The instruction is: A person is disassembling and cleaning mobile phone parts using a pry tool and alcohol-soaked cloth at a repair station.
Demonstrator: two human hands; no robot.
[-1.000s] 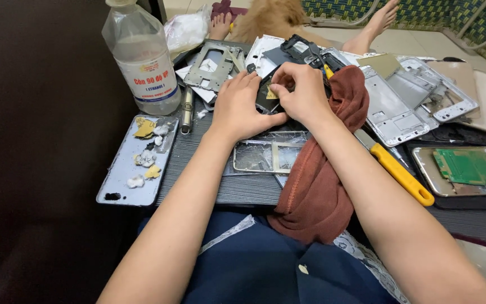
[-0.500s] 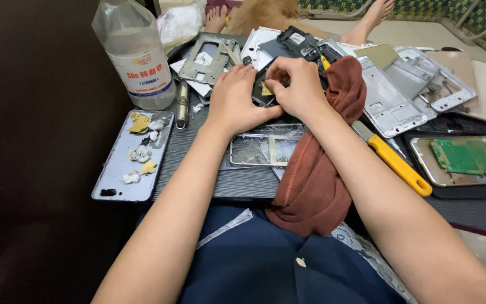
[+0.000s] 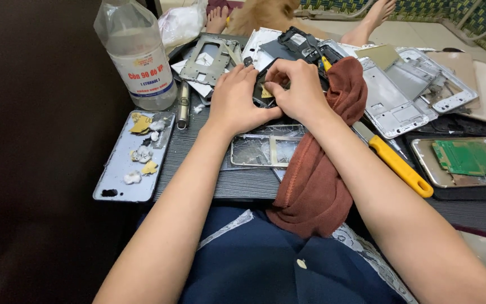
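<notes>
Both hands meet over the middle of a dark slatted board [image 3: 209, 174]. My left hand [image 3: 236, 102] and my right hand [image 3: 296, 90] together grip a small black phone frame part [image 3: 263, 92] with a yellow patch on it, fingertips pinching its top edge. Most of the part is hidden under my fingers. Just below the hands lies a silver phone frame with cracked glass [image 3: 265, 150]. A rust-brown towel [image 3: 324, 169] drapes under my right forearm, from the board down onto my lap.
A clear plastic bottle [image 3: 139, 56] stands at the back left. A silver phone back cover [image 3: 133, 155] holds cotton bits and yellow scraps. A yellow-handled screwdriver [image 3: 397, 168] lies at right, near a green circuit board [image 3: 471, 159] and several metal frames [image 3: 400, 98]. Another person's bare feet [image 3: 375, 17] are beyond.
Both hands stay closed on the black part, and the fingertips have shifted slightly along its top edge. The camera view has tilted a little; nothing else on the board moved.
</notes>
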